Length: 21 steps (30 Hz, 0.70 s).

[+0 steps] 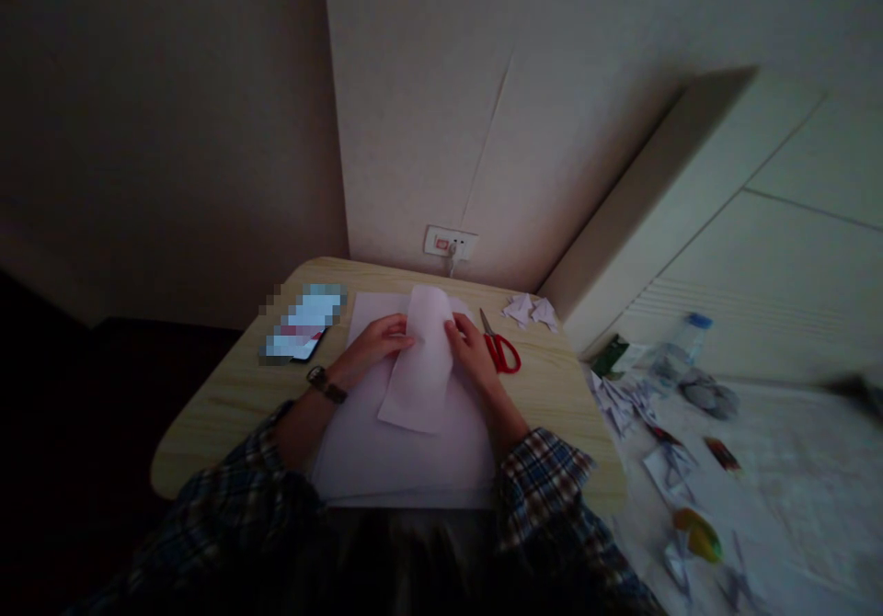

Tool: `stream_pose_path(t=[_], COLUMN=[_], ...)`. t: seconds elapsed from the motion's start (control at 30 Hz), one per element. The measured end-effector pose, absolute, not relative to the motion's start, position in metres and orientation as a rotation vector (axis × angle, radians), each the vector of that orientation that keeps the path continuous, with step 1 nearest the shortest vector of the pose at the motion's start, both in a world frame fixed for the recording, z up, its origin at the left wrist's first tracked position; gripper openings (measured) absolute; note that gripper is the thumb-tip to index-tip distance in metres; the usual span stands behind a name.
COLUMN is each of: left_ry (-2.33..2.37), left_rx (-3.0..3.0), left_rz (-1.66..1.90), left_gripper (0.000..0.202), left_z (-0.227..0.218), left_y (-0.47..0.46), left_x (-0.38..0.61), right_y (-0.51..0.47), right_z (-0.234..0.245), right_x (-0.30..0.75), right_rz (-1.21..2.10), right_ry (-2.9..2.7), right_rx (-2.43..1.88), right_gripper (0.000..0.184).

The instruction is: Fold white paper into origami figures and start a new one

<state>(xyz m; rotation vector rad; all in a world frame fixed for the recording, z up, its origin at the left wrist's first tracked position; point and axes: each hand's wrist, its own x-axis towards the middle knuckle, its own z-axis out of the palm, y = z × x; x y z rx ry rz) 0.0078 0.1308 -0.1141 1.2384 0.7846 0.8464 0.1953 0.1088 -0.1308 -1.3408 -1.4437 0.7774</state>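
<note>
A long folded strip of white paper (420,368) lies over a stack of white sheets (407,455) on a small wooden table (227,395). My left hand (376,342) grips the strip's left edge near its far end, fingers curled on it. On the opposite edge, my right hand (470,347) pinches the same strip. A watch sits on my left wrist. Red-handled scissors (500,347) lie just right of my right hand.
A phone (302,324) rests at the table's left rear. Folded paper shapes (531,310) sit at the far right corner. A wall socket (448,243) is behind. On the white surface to the right lie paper scraps (624,400), a plastic bottle (682,345) and wrappers.
</note>
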Motion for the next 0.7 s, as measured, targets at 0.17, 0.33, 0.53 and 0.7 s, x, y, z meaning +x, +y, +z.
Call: stream_pose_path(t=[0.17, 0.33, 0.53, 0.7], left_ry=[0.784, 0.8, 0.8, 0.795], left_rx=[1.241, 1.297, 1.241, 1.25], left_rz=[0.835, 0.825, 0.836, 0.782], left_gripper=[0.037, 0.038, 0.038, 0.035], left_z=[-0.114, -0.11, -0.11, -0.114], left_y=[0.13, 0.129, 0.128, 0.129], left_x=[0.009, 0.009, 0.012, 0.012], right_y=[0.111, 0.113, 0.107, 0.098], right_z=[-0.136, -0.134, -0.128, -0.119], right_x=[0.19, 0.199, 0.195, 0.185], right_rz=[0.837, 0.779, 0.687, 0.543], right_ry=[-1.254, -1.177, -1.272, -1.444], right_rx=[-1.285, -1.241, -1.266, -1.342], right_gripper=[0.023, 0.018, 0.014, 0.018])
